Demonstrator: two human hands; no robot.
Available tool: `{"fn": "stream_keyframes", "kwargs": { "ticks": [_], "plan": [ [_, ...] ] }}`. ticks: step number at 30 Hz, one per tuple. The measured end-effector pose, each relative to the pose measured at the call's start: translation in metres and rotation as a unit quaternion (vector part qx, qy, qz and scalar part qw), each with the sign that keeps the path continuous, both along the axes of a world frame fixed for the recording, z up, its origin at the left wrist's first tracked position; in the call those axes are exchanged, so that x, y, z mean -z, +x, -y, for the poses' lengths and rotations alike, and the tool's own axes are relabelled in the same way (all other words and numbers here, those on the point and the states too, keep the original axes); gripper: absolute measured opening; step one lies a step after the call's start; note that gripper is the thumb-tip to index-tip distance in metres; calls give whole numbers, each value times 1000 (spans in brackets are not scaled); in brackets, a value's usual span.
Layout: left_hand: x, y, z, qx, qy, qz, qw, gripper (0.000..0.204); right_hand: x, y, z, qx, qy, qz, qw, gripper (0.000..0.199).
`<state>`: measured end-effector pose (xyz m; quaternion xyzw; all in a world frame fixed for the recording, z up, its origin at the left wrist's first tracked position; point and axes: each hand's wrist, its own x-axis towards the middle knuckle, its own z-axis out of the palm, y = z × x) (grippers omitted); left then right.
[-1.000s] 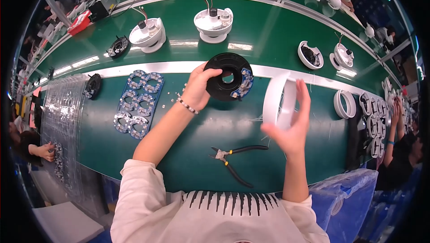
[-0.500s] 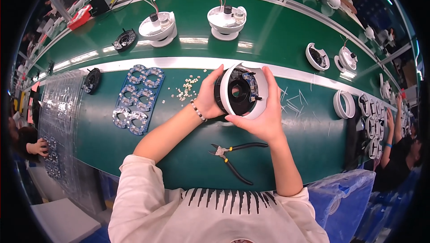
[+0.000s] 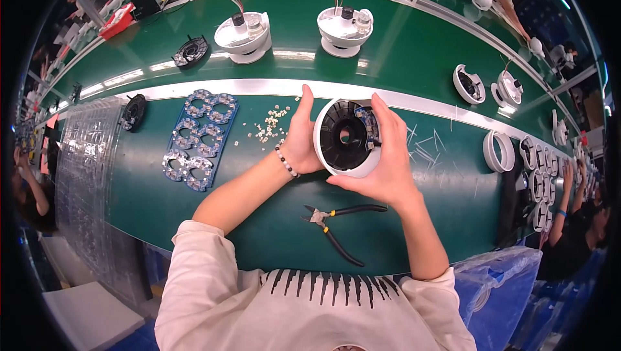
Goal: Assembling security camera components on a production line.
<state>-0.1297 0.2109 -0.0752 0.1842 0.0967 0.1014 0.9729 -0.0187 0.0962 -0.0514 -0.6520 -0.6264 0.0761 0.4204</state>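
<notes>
Both hands hold one round housing (image 3: 336, 165) above the green bench: a white ring with a black disc (image 3: 343, 136) fitted inside it, its open face toward me. My left hand (image 3: 299, 138) grips its left rim, thumb pointing up. My right hand (image 3: 387, 157) cups the right and lower rim, fingers over a small circuit part on the disc. A beaded bracelet sits on my left wrist.
Black-handled pliers (image 3: 336, 222) lie on the bench near me. A blue tray of round circuit boards (image 3: 197, 138) and a scatter of small white parts (image 3: 272, 125) lie left. White rings (image 3: 499, 152) stand right. Finished white housings (image 3: 244, 35) sit on the far belt. Other people work at both sides.
A second ago my left hand held the black disc and my right the white ring, apart. They came together, and now the disc sits inside the ring, held nearer to me.
</notes>
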Motion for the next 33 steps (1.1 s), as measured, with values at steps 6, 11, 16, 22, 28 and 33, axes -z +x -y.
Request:
{"fn": "stream_keyframes", "kwargs": {
  "ticks": [6,11,16,22,28,33],
  "plan": [
    [4,-3,-9,25,6,14,1000,85,-21,18,-10,-104,-68,22,992,111],
    [4,3,-4,-35,11,10,999,40,1,7,-7,-12,23,12,1000,112],
    [7,38,-5,-21,-1,-28,999,36,24,10,5,100,19,-46,994,112],
    [55,168,-47,-174,56,-158,970,28,18,-6,32,62,-5,53,997,76],
    [114,277,-89,-263,167,-216,926,47,18,-67,69,-169,-389,171,889,96],
    [84,268,-86,-193,341,-351,850,76,26,-60,76,-147,-372,146,905,90]
  ]
}}
